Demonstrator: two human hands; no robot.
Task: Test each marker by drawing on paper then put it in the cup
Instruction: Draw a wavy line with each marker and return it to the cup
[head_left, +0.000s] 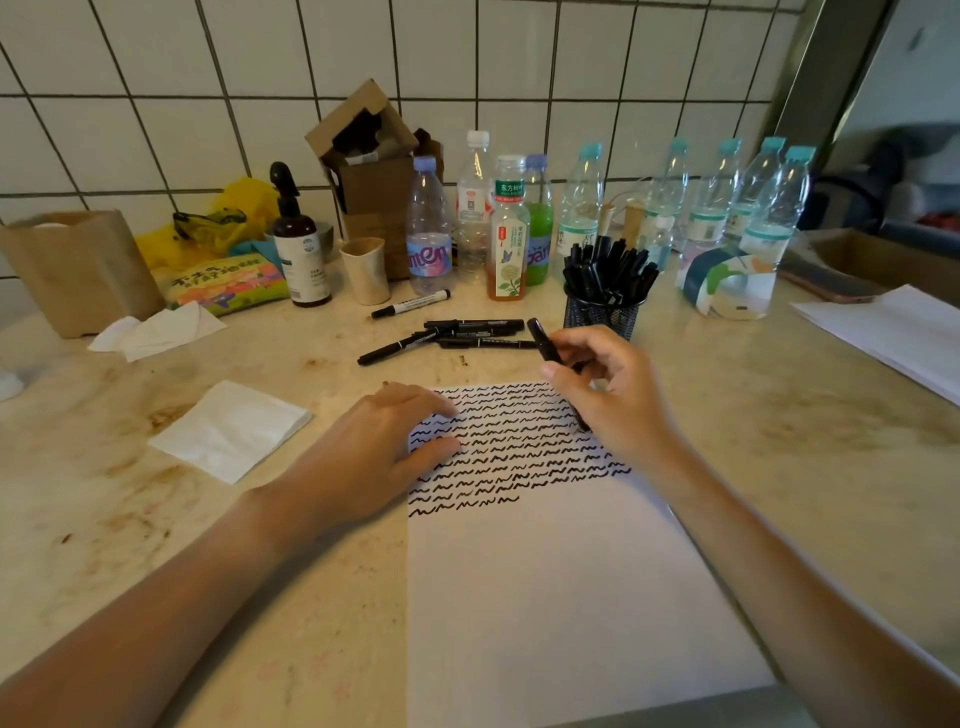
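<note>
Right now the stained beige counter (779, 415) carries everything, and a white tiled wall (156, 104) rises behind it. On the counter lies a big white sheet of paper (561, 597); its upper part is filled with rows of black wavy lines (509, 452), the lower part is blank. The left hand (384, 447) rests flat on the left edge of the paper, its fingers straight and spread over the lines, holding nothing. The right hand (608, 395) grips a black marker (544, 344) with curled fingers; the marker stands tilted, its top end pointing away toward the wall, its tip down on the right side of the lined area. Behind the right hand stands a black mesh cup (602, 312), already full of black markers (608, 270). To the left of the cup, a small group of loose markers (457, 335) lies on the counter, and one white marker (410, 305) lies a little farther back. A row of plastic bottles (582, 213) stands along the wall. A folded white napkin (231, 428) lies left of the paper.
</note>
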